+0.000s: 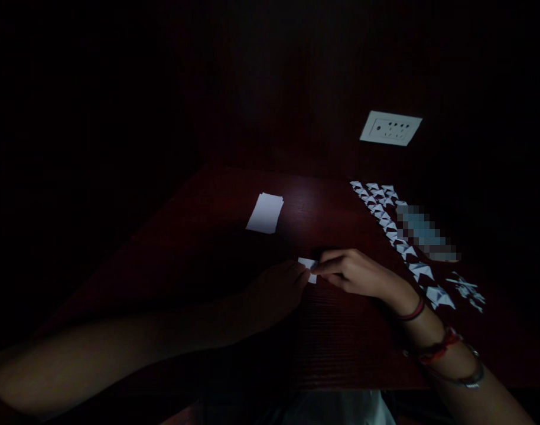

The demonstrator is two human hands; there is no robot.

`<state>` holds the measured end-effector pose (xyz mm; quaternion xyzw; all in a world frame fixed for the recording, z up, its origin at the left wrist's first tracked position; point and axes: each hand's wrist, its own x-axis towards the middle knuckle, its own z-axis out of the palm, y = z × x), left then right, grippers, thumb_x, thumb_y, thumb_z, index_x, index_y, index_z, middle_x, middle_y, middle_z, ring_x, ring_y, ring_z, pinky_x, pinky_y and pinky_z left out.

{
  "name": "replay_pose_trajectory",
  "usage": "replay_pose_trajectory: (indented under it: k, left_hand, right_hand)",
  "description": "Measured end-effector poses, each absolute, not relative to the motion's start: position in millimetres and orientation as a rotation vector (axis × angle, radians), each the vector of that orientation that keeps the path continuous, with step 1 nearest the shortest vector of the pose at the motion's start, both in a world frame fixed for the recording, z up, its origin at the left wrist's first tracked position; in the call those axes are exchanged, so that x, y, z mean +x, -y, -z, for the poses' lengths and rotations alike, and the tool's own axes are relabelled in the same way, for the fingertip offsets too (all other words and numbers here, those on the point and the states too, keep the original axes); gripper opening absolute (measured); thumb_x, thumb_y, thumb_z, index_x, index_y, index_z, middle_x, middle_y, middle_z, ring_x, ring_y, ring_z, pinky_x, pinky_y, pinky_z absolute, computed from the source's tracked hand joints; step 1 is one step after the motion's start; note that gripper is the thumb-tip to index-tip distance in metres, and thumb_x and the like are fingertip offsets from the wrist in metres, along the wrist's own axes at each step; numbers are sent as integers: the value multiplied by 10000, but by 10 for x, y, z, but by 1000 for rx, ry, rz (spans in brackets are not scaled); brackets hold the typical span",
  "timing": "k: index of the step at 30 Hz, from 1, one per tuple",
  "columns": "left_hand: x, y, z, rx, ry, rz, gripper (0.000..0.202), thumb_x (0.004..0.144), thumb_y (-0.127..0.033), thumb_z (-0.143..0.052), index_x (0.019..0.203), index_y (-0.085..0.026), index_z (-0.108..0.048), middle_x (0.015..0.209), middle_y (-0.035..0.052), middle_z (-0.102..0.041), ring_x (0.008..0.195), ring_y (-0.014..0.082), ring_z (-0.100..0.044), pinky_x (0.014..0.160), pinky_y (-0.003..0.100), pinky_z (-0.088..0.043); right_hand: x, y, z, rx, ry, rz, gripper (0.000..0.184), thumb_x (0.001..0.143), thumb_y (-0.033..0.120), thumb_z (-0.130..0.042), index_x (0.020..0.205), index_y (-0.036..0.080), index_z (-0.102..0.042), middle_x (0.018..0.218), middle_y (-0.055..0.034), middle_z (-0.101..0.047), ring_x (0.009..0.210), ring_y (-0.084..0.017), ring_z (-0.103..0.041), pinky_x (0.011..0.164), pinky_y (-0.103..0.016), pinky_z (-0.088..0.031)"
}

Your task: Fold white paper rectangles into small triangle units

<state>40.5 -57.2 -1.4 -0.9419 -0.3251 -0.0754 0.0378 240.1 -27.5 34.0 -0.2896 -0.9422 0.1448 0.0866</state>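
A small piece of white paper (307, 263) lies at the middle of the dark red table, between my two hands. My left hand (274, 289), mostly in shadow, has its fingertips closed on the paper's left and lower side. From the other side, my right hand (352, 271) pinches the paper's right edge between thumb and fingers. The fingers cover part of the sheet, so its exact folds cannot be made out. Farther back, a stack of white paper sheets (265, 213) lies flat, slightly uneven at its edges.
Several folded white paper pieces (420, 270) run in rows along the table's right side. Beside them lies a pixelated flat, elongated object (425, 233). Thin paper strips (467, 290) sit in a small heap nearer me. A white wall socket (390, 128) is above; the surroundings are dark.
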Motion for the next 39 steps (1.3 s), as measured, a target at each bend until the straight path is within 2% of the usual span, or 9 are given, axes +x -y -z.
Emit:
replay_pose_trajectory:
  k: [4, 11, 20, 30, 39]
  left_hand:
    - [405, 562, 34, -2866, 978, 250, 271, 818, -90, -359, 1073, -109, -450, 1060, 91, -494, 977, 191, -446, 821, 308, -370]
    - [387, 546, 80, -2838, 948, 277, 260, 819, -88, -369, 1063, -104, -458, 1074, 92, -494, 982, 196, -447, 839, 315, -369]
    - [363, 561, 139, -2814, 909, 298, 292, 827, -93, -360, 1110, -95, -428, 1132, 95, -464, 1042, 208, -419, 875, 324, -354]
    - [349, 533, 179, -2827, 927, 317, 314, 835, -157, -396, 1147, -191, -409, 1195, 86, -412, 1064, 242, -411, 835, 374, -372]
    - [349, 553, 115, -2845, 925, 290, 306, 852, -145, -338, 1153, -140, -392, 1187, 99, -424, 1068, 233, -412, 825, 371, -370]
  right_hand:
    - [2373, 304, -391, -893, 2840, -368, 249, 772, 102, -446, 924, 185, -626, 819, -27, -576, 688, -109, -538, 608, -221, -388]
    - [2397, 324, -452, -886, 2854, -422, 229, 752, 89, -461, 845, 183, -648, 817, -32, -600, 731, -122, -554, 670, -229, -404]
    - [2436, 292, -421, -917, 2774, -450, 265, 752, 106, -468, 954, 181, -622, 818, -28, -581, 691, -108, -540, 637, -212, -404]
    - [2441, 269, -420, -774, 2873, -637, 239, 764, 108, -475, 927, 183, -633, 825, -28, -592, 734, -105, -541, 675, -215, -403]
    - [2469, 260, -432, -692, 2836, -796, 237, 750, 98, -496, 924, 173, -640, 803, -33, -616, 745, -109, -539, 694, -224, -407]
